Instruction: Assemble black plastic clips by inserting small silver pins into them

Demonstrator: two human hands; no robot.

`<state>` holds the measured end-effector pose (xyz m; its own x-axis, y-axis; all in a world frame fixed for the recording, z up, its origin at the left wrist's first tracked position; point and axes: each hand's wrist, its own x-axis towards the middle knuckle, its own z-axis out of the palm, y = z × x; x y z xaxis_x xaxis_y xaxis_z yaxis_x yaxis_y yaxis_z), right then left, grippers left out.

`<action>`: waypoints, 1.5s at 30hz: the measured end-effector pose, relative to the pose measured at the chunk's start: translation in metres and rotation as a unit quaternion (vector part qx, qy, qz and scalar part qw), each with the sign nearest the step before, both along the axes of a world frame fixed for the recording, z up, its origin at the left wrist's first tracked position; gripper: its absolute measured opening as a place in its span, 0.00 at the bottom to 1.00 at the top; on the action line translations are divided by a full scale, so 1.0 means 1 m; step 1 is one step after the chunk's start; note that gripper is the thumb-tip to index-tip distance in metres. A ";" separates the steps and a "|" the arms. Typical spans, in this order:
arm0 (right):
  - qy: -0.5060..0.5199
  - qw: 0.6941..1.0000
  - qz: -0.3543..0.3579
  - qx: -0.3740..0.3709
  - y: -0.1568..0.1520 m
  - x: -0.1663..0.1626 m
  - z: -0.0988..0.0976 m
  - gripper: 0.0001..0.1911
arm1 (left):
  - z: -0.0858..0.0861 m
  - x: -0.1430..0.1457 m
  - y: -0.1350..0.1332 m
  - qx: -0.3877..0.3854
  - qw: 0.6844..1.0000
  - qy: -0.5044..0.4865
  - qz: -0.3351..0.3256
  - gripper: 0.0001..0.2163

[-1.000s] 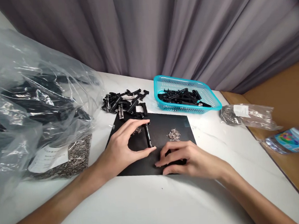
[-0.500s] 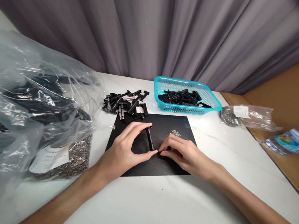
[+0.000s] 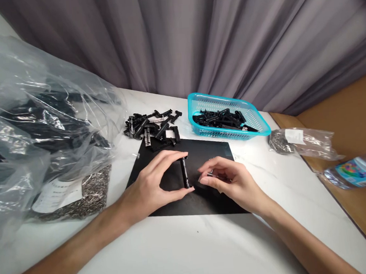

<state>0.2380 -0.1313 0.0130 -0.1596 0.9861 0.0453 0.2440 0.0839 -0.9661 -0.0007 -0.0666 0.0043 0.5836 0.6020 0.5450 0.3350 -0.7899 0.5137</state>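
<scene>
My left hand [image 3: 153, 179] grips a slim black plastic part [image 3: 185, 172] by its two ends, thumb at the near end and fingertips at the far end. The part is held over a black mat [image 3: 178, 205]. To its right, my right hand [image 3: 232, 177] is curled with thumb and fingers close together, apart from the black part. Something thin and shiny shows between those fingers, too small to name. The small metal pieces on the mat are mostly hidden behind this hand.
Behind the mat lies a heap of black plastic parts [image 3: 152, 129]. A blue basket [image 3: 262, 124] holds more of them. At left are a large clear plastic bag [image 3: 40, 63] and a bag of small metal pieces [image 3: 95, 192]. A smaller bag [image 3: 293, 136] and a bottle [image 3: 357, 172] are at right.
My right hand has drawn back from the near end of the black part, moving right and slightly up. My left hand keeps its hold on the part, which has barely shifted.
</scene>
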 end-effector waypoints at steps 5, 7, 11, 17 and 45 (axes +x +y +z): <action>0.027 1.000 0.009 -0.005 0.001 -0.002 0.001 0.09 | -0.001 0.000 0.000 0.002 1.000 -0.008 -0.005 0.29; 0.032 0.999 0.011 -0.006 0.001 -0.004 0.002 0.09 | -0.001 0.000 -0.001 0.002 1.000 -0.011 -0.006 0.29; 0.054 0.998 0.012 -0.044 0.000 -0.006 0.002 0.09 | -0.001 0.000 -0.003 -0.004 1.000 -0.010 -0.008 0.29; 0.042 0.999 0.011 -0.033 -0.002 -0.007 0.003 0.08 | -0.002 -0.001 -0.002 -0.009 1.000 -0.002 -0.011 0.29; -0.121 0.980 -0.003 0.160 -0.016 -0.017 0.003 0.14 | 0.000 -0.001 -0.001 0.003 1.000 0.001 -0.016 0.28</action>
<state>0.2208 -0.1472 0.0162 -0.1972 0.9290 0.3133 0.4648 0.3700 -0.8044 -0.0014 -0.0677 0.0044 0.6036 0.5794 0.5477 0.3105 -0.8036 0.5078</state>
